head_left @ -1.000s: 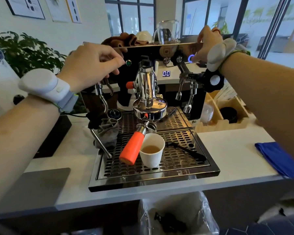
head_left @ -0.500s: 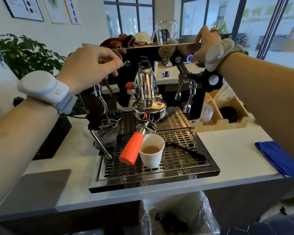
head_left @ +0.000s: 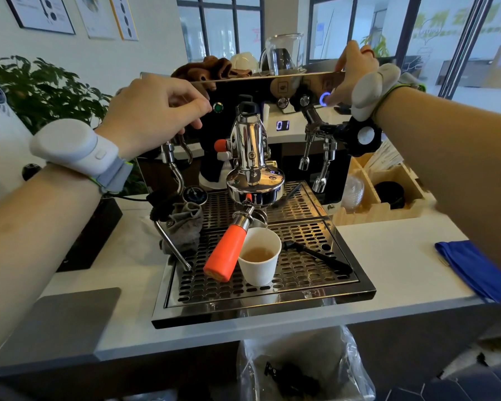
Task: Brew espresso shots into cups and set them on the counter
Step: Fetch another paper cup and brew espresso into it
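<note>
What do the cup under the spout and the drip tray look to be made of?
White cup: likely paper, matte, thin-rimmed, with no handle. Drip tray: polished metal, probably stainless steel, with a slotted grate and a mirror-bright rim that reflects light.

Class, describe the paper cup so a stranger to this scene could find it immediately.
Find the espresso machine on the white counter. On its perforated drip tray stands a white paper cup holding brown liquid, right beside the orange portafilter handle; it is the tray's only cup.
</note>
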Demonstrator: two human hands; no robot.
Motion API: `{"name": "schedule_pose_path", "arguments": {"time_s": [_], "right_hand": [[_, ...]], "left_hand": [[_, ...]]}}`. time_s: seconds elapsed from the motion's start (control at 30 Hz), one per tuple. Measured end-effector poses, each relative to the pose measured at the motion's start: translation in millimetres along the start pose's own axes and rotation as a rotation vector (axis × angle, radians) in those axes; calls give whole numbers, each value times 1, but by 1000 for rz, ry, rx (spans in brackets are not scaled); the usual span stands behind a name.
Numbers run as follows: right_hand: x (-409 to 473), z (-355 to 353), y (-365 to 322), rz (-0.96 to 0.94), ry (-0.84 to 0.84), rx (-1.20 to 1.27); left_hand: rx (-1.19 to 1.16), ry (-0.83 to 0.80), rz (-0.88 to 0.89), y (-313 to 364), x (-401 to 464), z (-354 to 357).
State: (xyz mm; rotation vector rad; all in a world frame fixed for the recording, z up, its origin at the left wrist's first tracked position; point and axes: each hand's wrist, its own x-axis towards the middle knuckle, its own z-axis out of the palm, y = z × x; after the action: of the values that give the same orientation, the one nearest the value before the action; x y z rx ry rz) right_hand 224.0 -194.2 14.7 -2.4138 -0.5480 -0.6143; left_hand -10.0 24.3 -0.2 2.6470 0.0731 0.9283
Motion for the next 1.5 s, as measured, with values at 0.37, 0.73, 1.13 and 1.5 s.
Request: {"name": "schedule_pose_path", "arguments": {"time_s": [0.37, 0.73, 1.13, 1.5], "right_hand": [[-2, -1, -4, 65, 28, 30], [-4, -4, 0, -47, -72, -46], [-3, -1, -11, 70, 48, -72], [-2, -4, -11, 38, -3, -117]], "left_hand": [[-7, 8, 15, -2, 0, 1], [30, 20, 15, -5, 1, 1], [41, 22, 16, -4, 1, 2], [45, 18, 11, -3, 1, 0]]}}
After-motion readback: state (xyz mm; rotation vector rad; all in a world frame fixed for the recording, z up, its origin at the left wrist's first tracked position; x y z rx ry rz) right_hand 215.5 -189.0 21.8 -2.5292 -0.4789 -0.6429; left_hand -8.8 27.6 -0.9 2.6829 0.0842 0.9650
